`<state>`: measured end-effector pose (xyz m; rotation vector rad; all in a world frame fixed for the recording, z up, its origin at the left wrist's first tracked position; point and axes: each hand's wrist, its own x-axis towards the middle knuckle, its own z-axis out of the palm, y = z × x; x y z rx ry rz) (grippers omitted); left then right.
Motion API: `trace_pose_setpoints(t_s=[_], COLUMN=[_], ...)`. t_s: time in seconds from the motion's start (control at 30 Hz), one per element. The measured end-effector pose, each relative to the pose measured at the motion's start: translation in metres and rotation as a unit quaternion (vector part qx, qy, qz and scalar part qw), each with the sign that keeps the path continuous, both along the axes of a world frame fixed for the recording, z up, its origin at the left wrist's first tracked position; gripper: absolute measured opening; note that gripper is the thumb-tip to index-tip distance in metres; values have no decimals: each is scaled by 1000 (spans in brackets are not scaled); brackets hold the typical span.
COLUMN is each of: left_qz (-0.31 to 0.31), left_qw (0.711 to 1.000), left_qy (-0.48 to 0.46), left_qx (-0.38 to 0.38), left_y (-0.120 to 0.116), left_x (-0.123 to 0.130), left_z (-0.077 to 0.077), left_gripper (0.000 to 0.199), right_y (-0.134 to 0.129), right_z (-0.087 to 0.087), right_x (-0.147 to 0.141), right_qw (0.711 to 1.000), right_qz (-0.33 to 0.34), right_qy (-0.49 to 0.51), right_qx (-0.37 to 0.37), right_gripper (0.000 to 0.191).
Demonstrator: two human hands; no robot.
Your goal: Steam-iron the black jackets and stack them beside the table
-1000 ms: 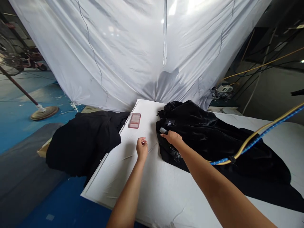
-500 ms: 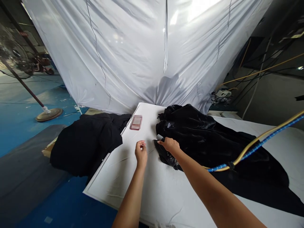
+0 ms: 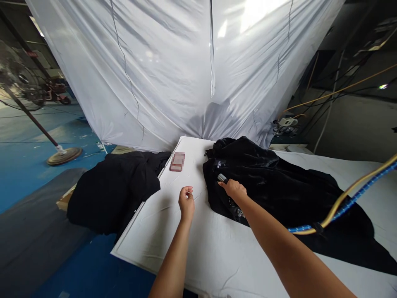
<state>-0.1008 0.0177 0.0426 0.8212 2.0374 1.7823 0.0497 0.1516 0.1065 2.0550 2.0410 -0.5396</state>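
My right hand (image 3: 235,190) is wrapped round the handle of a black steam iron (image 3: 236,209) with a silvery handle end. The iron lies over the black garment (image 3: 279,186), near its collar, and its dark body blends into the cloth. A white-lettered label (image 3: 220,164) shows at the neck. My left hand (image 3: 186,203) is held above the white table (image 3: 167,223), left of the garment; its fingers are loosely curled, with a gap to the thumb and nothing visible between them.
A yellow and blue hose (image 3: 341,203) hangs across the right side. A pixelated red-edged object (image 3: 177,162) lies on the table. Black cloth (image 3: 108,190) is heaped along the left edge. White sheeting (image 3: 167,74) hangs behind; a stand fan's base (image 3: 64,155) is at left.
My right hand has moved the iron rightward, from the garment's left edge further onto the cloth. The left hand has shifted slightly right in view, with the camera also shifting a little.
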Motion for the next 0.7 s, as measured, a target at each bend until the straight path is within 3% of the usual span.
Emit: trace_pose_setpoints(t_s=[0.13,0.27,0.4,0.53,0.6,0.7], left_qz=[-5,-41,-91,-128,-123,-134], left_qw=[1000,997,975,915,905,902], left_qy=[15,4,44,106,143,250], left_qx=[0,-62,-200,-368,-381,-326], left_y=[1,11,28,45,55,76], left_x=[-5,-2,15,31,36,37], left_z=[-1,-12,-24,-28,-26,-17], left_gripper=[23,22,17,15,20,23], right_y=[-11,-37,-63,-73,-73,-70], right_z=[10,14,9,4,2,-1], right_x=[26,70,94,93,90,87], right_qw=[999,995,992,995,996,997], right_qz=[29,94,119,95,85,77], right_qy=[-10,-12,-21,-15,-17,-23], right_qx=[-17,-15,-31,-27,-17,7], right_gripper=[62,59,54,52,52,53])
